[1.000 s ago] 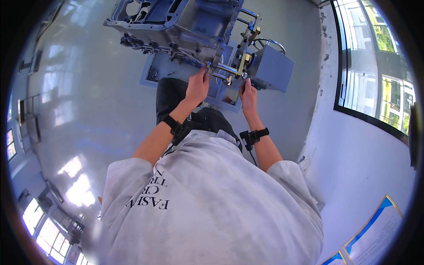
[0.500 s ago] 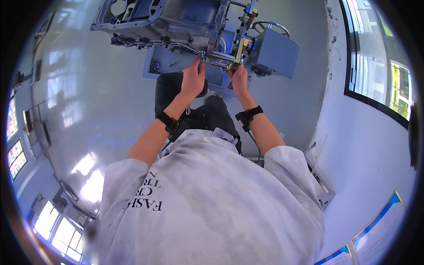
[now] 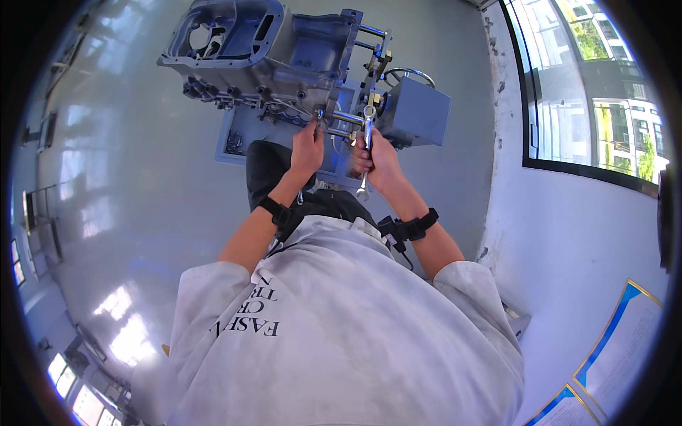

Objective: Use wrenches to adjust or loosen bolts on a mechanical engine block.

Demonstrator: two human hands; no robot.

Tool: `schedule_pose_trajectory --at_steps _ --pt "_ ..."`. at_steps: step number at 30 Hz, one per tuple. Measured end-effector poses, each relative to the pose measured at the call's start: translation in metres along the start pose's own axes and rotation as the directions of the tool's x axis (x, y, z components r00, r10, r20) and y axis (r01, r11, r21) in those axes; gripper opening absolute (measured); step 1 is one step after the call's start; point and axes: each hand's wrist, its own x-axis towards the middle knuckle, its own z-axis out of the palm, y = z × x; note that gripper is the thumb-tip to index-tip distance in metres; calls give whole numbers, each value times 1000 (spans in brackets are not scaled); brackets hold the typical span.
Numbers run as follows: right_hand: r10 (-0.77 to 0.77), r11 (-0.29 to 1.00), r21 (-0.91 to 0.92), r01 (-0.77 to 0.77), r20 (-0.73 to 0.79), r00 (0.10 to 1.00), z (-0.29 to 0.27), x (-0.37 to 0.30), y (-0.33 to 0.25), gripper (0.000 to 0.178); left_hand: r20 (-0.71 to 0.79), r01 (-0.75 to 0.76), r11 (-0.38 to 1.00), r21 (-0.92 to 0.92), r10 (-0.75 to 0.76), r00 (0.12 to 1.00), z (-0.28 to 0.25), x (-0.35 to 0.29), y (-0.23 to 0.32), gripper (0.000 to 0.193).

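Observation:
A metal engine block [image 3: 284, 67] is mounted at the far side on a bracket with steel rods [image 3: 348, 118]. My right hand [image 3: 383, 163] is wrapped round a combination wrench [image 3: 368, 135], its ring end up by the bracket and its open end pointing toward me. My left hand [image 3: 307, 150] is closed at the block's near lower corner, fingertips pinched at a small shiny part beside the rod. What they pinch is too small to make out.
Right of the bracket stands a grey box [image 3: 419, 112] with a chrome handwheel [image 3: 410, 72] behind it. Below the block lies a grey tray [image 3: 231, 145] with small dark parts. A white wall with a black-framed window [image 3: 568, 85] rises at the right.
My right hand has drawn back from the bracket toward me, and the wrench in it now shows fully. My left hand stays at the block's corner. The whole view has shifted.

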Motion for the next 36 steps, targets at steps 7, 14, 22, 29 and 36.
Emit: schedule_pose_trajectory --at_steps 7,14,22,29,36 --pt "-243 959 -202 200 -215 946 -46 1 1 38 -42 -74 997 -32 73 996 1 1 -2 34" --pt "-394 879 -400 258 -305 867 -68 25 22 40 -21 -95 995 -14 94 995 -4 1 -2 34" --pt "-580 755 -487 438 -187 793 -72 70 46 41 41 -26 999 37 25 999 -6 4 5 35" --pt "-609 748 -452 487 -175 773 -75 76 46 42 68 -12 999 46 8 998 -10 6 7 34" --pt "-635 638 -665 388 -170 754 -79 76 46 44 36 -30 998 54 29 999 -10 4 3 34"
